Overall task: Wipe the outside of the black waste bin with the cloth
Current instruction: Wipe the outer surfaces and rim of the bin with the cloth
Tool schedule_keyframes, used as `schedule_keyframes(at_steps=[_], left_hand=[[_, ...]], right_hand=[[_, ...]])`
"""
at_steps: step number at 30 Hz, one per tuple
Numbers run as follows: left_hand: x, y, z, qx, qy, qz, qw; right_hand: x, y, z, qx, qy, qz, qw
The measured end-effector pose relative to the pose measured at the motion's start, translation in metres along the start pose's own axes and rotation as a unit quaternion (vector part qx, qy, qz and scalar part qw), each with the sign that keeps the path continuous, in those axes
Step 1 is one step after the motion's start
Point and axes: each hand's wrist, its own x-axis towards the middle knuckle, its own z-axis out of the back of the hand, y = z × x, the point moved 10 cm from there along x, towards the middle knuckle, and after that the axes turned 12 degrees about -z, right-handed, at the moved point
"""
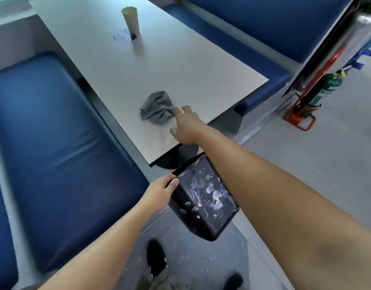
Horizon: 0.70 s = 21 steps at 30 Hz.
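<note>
A black waste bin (203, 199) hangs tilted below the table's near corner, its side smeared with white marks. My left hand (161, 190) grips the bin's rim at its upper left, thumb on the outside. A crumpled grey cloth (156, 107) lies on the white table (138, 65) near the front edge. My right hand (185, 124) is stretched over the table with fingers spread, its fingertips touching the cloth's right edge. My right forearm crosses above the bin and hides its upper right side.
A tan paper cup (131, 20) stands at the table's far end beside a round cutout. Blue padded benches (55, 132) flank the table on the left and far right. A green fire extinguisher (318, 95) in an orange stand sits on the floor at right. My shoes (156, 258) are below.
</note>
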Motion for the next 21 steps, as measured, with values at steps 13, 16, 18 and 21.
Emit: schedule_keyframes(at_steps=[13,16,18,21], left_hand=[[0.036,0.067,0.051,-0.023,0.053,0.025,0.998],[0.034,0.063,0.046,-0.015,0.056,0.031,0.998],[0.031,0.052,0.037,0.004,0.063,0.030,0.998],[0.025,0.032,0.025,0.022,0.061,0.022,0.998]], right_hand=[[0.091,0.068,-0.032,-0.174,-0.084,-0.036,0.980],[0.088,0.051,-0.023,-0.153,-0.123,-0.045,0.979],[0.077,0.021,-0.014,-0.104,-0.135,-0.062,0.983],[0.051,-0.047,0.011,0.084,-0.168,-0.129,0.974]])
